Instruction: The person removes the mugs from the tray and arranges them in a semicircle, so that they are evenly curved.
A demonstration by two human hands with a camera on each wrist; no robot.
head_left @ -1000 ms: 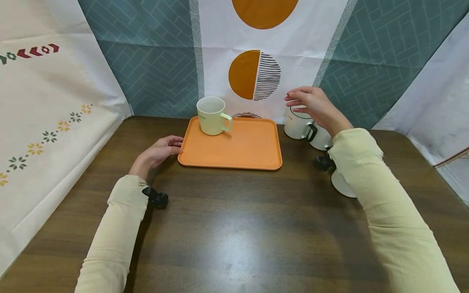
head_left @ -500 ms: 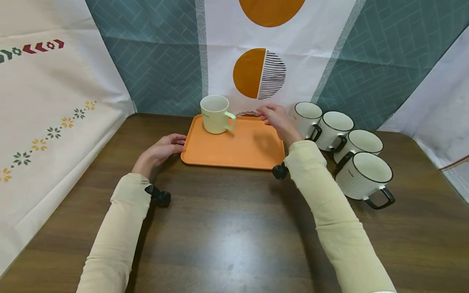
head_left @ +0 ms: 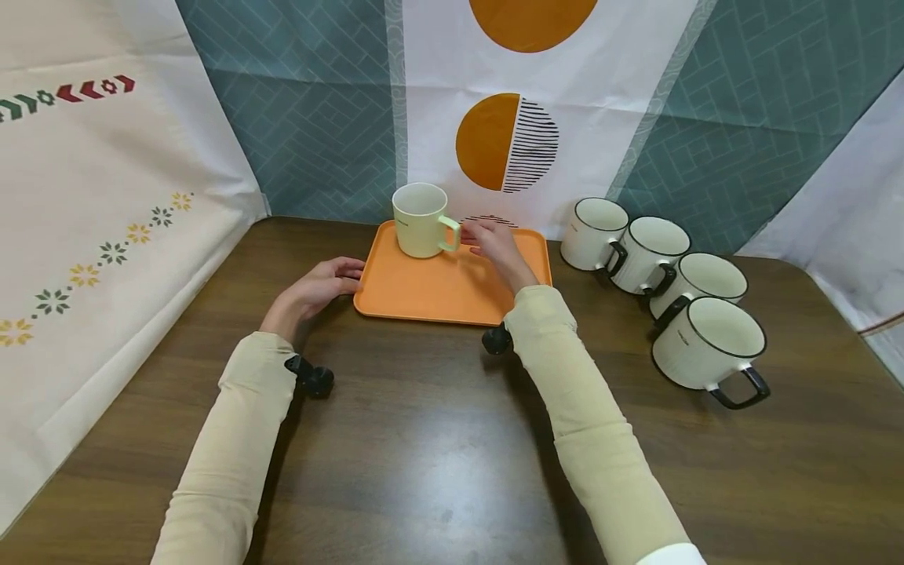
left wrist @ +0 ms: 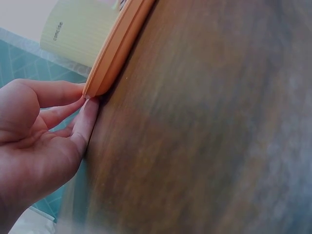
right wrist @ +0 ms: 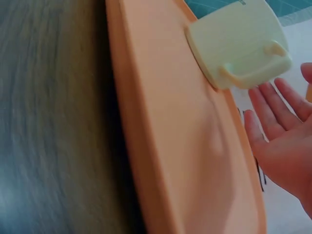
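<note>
A pale green mug (head_left: pixel 420 221) stands upright at the back left of an orange tray (head_left: pixel 438 292), its handle (right wrist: pixel 256 73) turned right. My right hand (head_left: pixel 494 249) reaches over the tray from the right, fingers extended. In the right wrist view its fingertips (right wrist: pixel 258 92) are right at the handle, with the palm bare. At the tray's left edge rests my left hand (head_left: pixel 321 289). The left wrist view shows its fingertips (left wrist: pixel 82 91) against the outside of the tray's corner, close over the tabletop, with the fingers loosely extended and the thumb beside them.
Several white mugs (head_left: pixel 596 235) with black rims and black handles stand in a slanting row right of the tray. The nearest mug (head_left: pixel 706 344) has its handle toward the lower right. Behind the brown table (head_left: pixel 424 439) hangs a patterned cloth (head_left: pixel 579 118).
My right hand has swung left from above the white mugs, across the tray, to the green mug's handle. The white mugs have come into view. My left hand stays at the tray's edge.
</note>
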